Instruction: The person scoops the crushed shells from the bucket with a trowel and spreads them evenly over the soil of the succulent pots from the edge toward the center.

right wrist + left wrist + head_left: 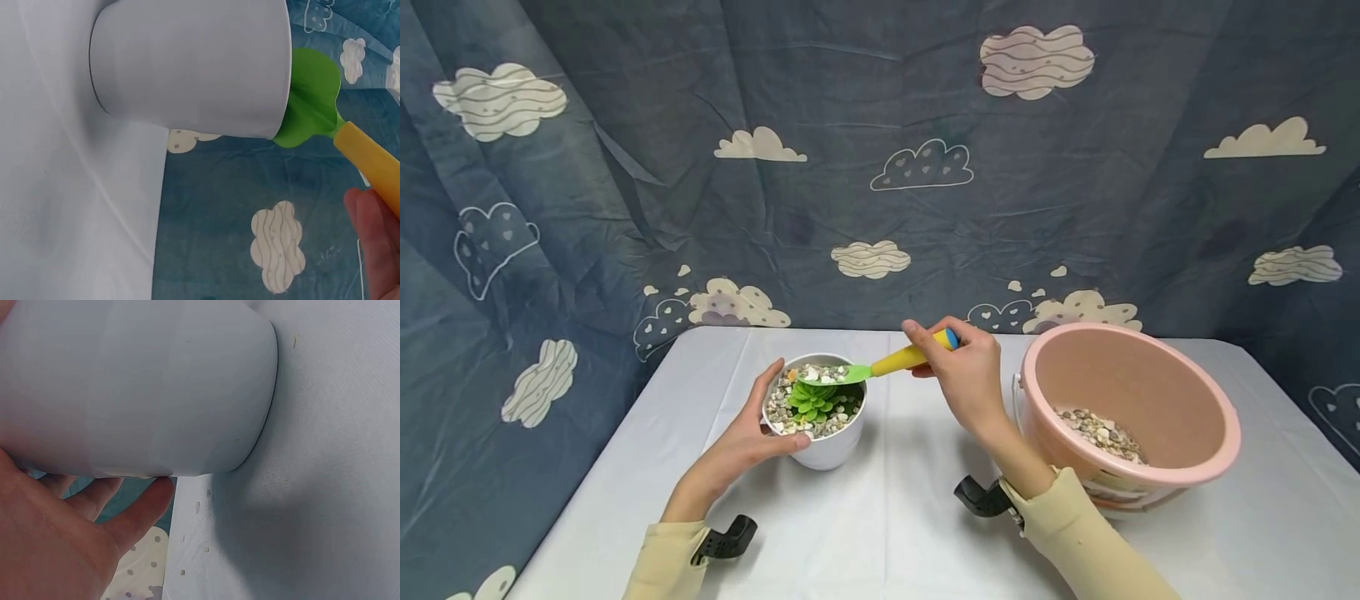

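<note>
A white flower pot (pixel 831 450) stands upright on the table, holding a green succulent (pixel 811 403) ringed by small mixed pebbles (pixel 778 408). My left hand (pixel 747 433) grips the pot from its left, with the thumb at the near rim and the fingers along the far left side. In the left wrist view the fingers lie against the pot's wall (pixel 156 387). Over the pot's rim, my right hand (pixel 970 379) holds a toy trowel (pixel 898 361) by its yellow, blue-tipped handle. Pebbles lie on its green blade (pixel 309 94), which reaches above the plant.
To the right stands a pink bucket (pixel 1127 367), with more pebbles (pixel 1101 435) at its bottom and a handle hanging on its left side. A white cloth (pixel 880 517) covers the table. Behind hangs a dark blue curtain (pixel 850 200) with cloud prints.
</note>
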`<state>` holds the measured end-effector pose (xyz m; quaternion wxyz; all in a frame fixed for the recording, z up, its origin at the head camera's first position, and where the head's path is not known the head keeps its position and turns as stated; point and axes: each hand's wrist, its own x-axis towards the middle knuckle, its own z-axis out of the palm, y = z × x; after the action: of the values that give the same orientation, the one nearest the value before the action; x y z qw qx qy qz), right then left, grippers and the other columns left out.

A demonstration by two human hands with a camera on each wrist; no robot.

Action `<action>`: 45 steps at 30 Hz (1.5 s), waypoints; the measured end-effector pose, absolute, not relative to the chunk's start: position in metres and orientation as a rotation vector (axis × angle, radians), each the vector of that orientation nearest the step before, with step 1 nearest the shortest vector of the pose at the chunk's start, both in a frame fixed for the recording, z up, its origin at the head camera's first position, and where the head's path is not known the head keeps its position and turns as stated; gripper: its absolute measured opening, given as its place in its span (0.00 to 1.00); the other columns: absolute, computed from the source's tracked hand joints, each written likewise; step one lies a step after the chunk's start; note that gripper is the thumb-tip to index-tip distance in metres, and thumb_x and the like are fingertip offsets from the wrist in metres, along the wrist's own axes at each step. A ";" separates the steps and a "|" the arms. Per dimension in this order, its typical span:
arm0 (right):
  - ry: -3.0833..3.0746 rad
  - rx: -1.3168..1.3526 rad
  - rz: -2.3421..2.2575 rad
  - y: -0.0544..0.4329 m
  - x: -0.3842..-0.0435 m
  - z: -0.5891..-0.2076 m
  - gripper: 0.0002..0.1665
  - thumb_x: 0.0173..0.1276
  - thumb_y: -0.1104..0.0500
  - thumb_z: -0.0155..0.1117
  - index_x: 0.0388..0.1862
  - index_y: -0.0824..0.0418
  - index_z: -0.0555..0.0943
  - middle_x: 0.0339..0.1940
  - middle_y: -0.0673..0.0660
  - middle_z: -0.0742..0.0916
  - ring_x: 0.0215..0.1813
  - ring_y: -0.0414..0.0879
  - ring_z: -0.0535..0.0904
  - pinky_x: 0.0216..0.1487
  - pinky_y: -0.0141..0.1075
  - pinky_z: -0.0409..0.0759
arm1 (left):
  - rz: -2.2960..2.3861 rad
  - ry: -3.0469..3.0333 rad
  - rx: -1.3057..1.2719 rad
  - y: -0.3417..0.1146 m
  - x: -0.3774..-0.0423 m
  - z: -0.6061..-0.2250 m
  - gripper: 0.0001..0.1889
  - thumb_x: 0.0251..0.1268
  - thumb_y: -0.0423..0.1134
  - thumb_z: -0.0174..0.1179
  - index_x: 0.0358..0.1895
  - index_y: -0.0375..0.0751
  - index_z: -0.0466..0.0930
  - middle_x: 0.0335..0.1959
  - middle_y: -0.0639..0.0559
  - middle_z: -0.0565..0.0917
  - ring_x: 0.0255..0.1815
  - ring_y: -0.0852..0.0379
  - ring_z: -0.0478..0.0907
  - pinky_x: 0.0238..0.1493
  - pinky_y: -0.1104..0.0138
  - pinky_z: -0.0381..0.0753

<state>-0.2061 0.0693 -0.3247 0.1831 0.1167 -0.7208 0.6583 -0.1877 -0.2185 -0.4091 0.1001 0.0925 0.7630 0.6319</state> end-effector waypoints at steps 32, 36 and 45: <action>-1.884 0.433 1.882 0.077 -0.213 -0.337 0.13 0.67 0.61 0.69 0.31 0.73 0.80 0.32 0.68 0.86 0.31 0.53 0.87 0.32 0.43 0.85 | 1.877 2.257 0.284 -0.219 -0.188 -0.412 0.59 0.50 0.40 0.75 0.79 0.62 0.40 0.79 0.42 0.44 0.74 0.38 0.53 0.71 0.46 0.52; -1.859 0.470 1.877 0.078 -0.215 -0.339 0.12 0.66 0.64 0.69 0.33 0.74 0.80 0.36 0.68 0.86 0.34 0.54 0.87 0.35 0.42 0.85 | 1.861 2.274 0.282 -0.219 -0.187 -0.412 0.59 0.50 0.41 0.75 0.79 0.62 0.40 0.79 0.43 0.44 0.75 0.38 0.50 0.71 0.45 0.51; -1.917 0.438 1.834 0.080 -0.214 -0.344 0.10 0.63 0.66 0.70 0.37 0.73 0.81 0.36 0.64 0.85 0.37 0.56 0.86 0.38 0.40 0.85 | 1.841 2.290 0.279 -0.219 -0.189 -0.409 0.58 0.49 0.41 0.76 0.78 0.63 0.42 0.78 0.42 0.48 0.75 0.39 0.52 0.72 0.44 0.49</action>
<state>-0.2141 0.0797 -0.3436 0.2242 0.1587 -0.6948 0.6647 -0.1886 -0.2194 -0.4094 0.0950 0.0942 0.7724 0.6209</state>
